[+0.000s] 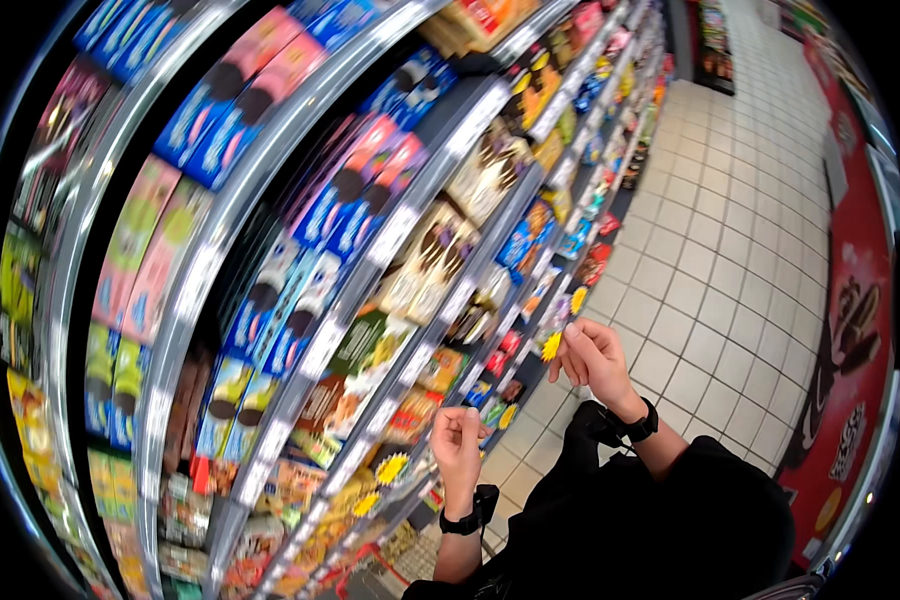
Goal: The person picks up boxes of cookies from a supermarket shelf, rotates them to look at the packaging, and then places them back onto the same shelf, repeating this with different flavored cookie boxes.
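My left hand (457,448) is raised in front of the lower shelves, fingers curled and nothing seen in it. Further right, my right hand (589,360) hangs near the shelf ends, its fingers bent and loosely apart, also with nothing seen in it. Both wrists wear black bands. Beside the hands rise store shelves with blue cookie packets (270,300), cream-coloured packs (429,262) and boxes with pictures of food (360,367). Yellow starburst tags (392,469) stick out from the shelf edges. The view is partly blurred.
Metal shelf rails (311,352) with price labels run along the left. The tiled floor (690,277) of the aisle stretches away on the right, bordered by a red freezer cabinet side (855,247). A dark display stand (712,52) is further off. Something with a red rim (367,555) sits low near the shelves.
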Demonstrator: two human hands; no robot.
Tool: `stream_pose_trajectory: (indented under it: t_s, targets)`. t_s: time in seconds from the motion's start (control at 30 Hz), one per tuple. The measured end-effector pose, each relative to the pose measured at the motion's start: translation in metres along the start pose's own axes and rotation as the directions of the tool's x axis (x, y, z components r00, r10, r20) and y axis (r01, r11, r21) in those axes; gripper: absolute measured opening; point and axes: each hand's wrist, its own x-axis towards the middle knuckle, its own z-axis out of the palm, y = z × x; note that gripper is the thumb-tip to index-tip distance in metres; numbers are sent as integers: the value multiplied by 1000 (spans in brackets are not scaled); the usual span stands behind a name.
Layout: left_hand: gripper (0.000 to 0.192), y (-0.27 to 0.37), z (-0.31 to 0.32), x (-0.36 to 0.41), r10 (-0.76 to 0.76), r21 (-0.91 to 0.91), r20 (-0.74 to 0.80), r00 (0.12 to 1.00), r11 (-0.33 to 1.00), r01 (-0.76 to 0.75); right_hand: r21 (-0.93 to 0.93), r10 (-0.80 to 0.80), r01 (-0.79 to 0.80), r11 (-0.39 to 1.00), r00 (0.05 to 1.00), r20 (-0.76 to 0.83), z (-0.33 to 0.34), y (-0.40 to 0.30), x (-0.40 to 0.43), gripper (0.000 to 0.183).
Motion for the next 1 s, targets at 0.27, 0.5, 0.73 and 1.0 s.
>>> stream_pose_trajectory:
  t_s: [0.27,0.5,0.73,1.0]
  targets:
    - [17,22,79,113,132,-120,191,973,987,-110,-104,-120,107,989,984,-128,-62,-24,91,33]
    - [36,103,60,179,640,243,-228,734,768,-593,-225,-257,243,944,966,-33,-60,-25,190,29]
    - [37,106,19,217,850,685,-441,287,526,-504,-301,-360,448,842,882,305,52,-10,284,46]
    - [72,115,36,235,730,689,-457,508,652,-316,-431,-250,380,818,911,329,83,7,310,68]
